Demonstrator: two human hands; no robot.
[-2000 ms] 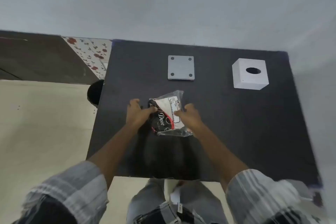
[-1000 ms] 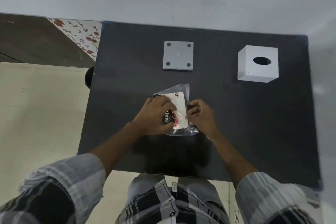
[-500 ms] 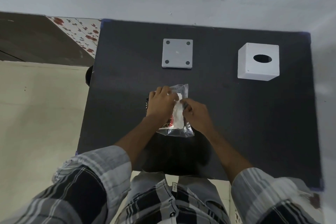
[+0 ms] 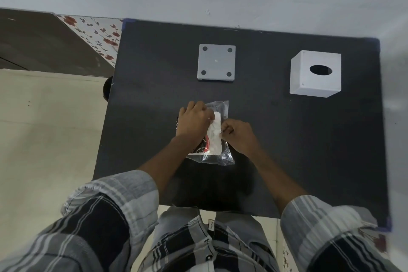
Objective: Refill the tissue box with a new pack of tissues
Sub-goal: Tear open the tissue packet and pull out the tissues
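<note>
A pack of tissues point(image 4: 215, 139) in clear, black and red plastic wrap lies at the middle of the black table point(image 4: 287, 150). My left hand point(image 4: 194, 122) presses on its left half and grips the wrap. My right hand point(image 4: 239, 137) pinches the wrap at its right side, beside a white strip of tissue showing between the hands. The white cube-shaped tissue box point(image 4: 315, 74), with an oval hole in its top, stands at the far right. Its flat grey base plate point(image 4: 216, 62), with a round pad in each corner, lies at the far middle.
A pale wall runs behind the table's far edge. To the left are a beige floor, a dark panel and a floral-patterned surface point(image 4: 95, 33). A dark round object point(image 4: 107, 93) sits by the table's left edge.
Both hands have closed in over the pack from its two ends. The wrap has parted along the top and a white strip of tissue now shows between the hands.
</note>
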